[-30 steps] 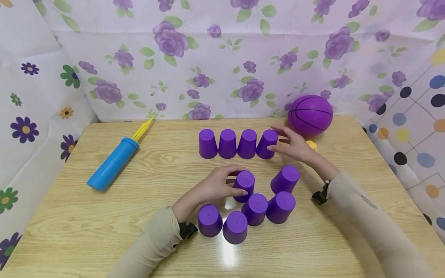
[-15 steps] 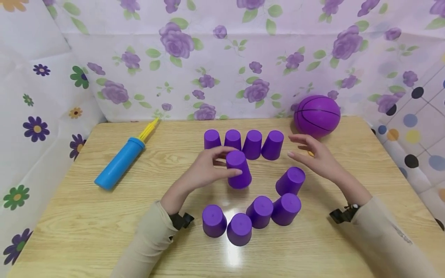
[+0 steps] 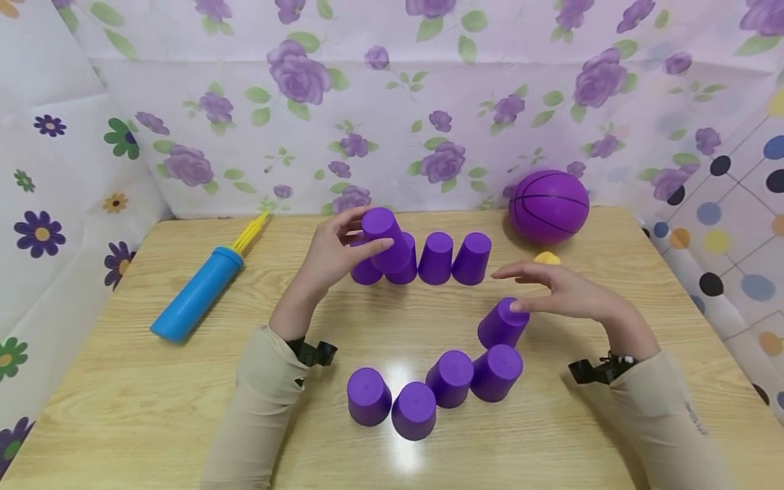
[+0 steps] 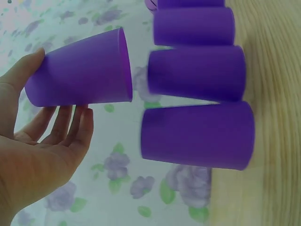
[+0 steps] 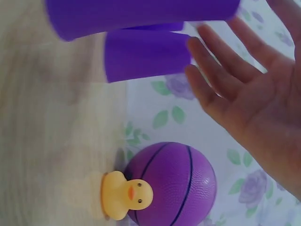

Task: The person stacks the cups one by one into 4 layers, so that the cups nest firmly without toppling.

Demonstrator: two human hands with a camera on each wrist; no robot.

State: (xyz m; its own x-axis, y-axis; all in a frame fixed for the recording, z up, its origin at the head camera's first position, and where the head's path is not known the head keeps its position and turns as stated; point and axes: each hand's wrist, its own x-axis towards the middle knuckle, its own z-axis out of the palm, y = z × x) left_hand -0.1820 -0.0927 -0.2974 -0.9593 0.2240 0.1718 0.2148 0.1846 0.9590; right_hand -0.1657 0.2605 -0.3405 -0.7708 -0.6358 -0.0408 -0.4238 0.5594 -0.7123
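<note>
The left hand grasps a purple cup, its thumb on the near side and its fingers round the far side. The held cup is upside down and tilted, lifted off the worktop; in the head view it overlaps the two leftmost cups of the back row, and the left wrist view shows a gap between it and them. That row has four purple cups, all upside down and side by side.

The right hand is released, its fingers loosely extended. Its thumb overlaps the top of the rear right cup; I cannot tell whether they touch. From there four more upside-down cups run forward and leftward in a bent line, close together.

Behind the right hand sit a yellow toy duck and a purple ball. At the left lies a blue pump with a yellow end, its tip pointing toward the flowered cloth at the back.
</note>
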